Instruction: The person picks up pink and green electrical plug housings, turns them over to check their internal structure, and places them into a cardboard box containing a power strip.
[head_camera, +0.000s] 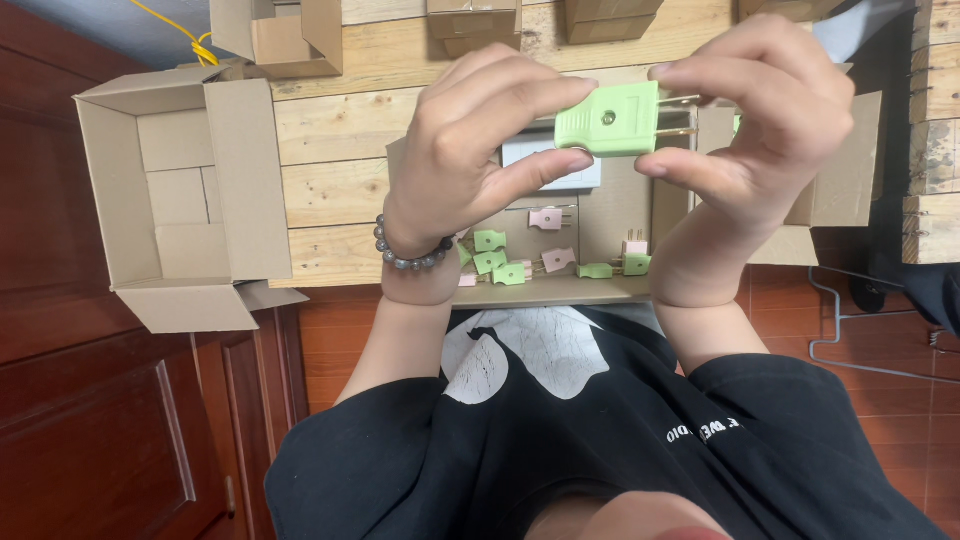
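A light green two-prong plug (610, 120) is held up between both hands, above an open cardboard box (560, 291). My left hand (470, 140), with a bead bracelet on its wrist, pinches the plug's body between thumb and fingers. My right hand (770, 120) holds the end with the metal prongs, thumb below and fingers above. Down in the box lie several more plugs, some green (490, 241) and some pink (548, 217), beside a white piece (540, 152) that the held plug partly hides.
An open cardboard box (180, 190) with nothing in it lies on the left, on the pale wooden plank surface (340, 150). More cardboard boxes (290, 40) stand along the far edge. A dark red wooden door panel (100, 420) is lower left, a metal wire frame (850, 320) lower right.
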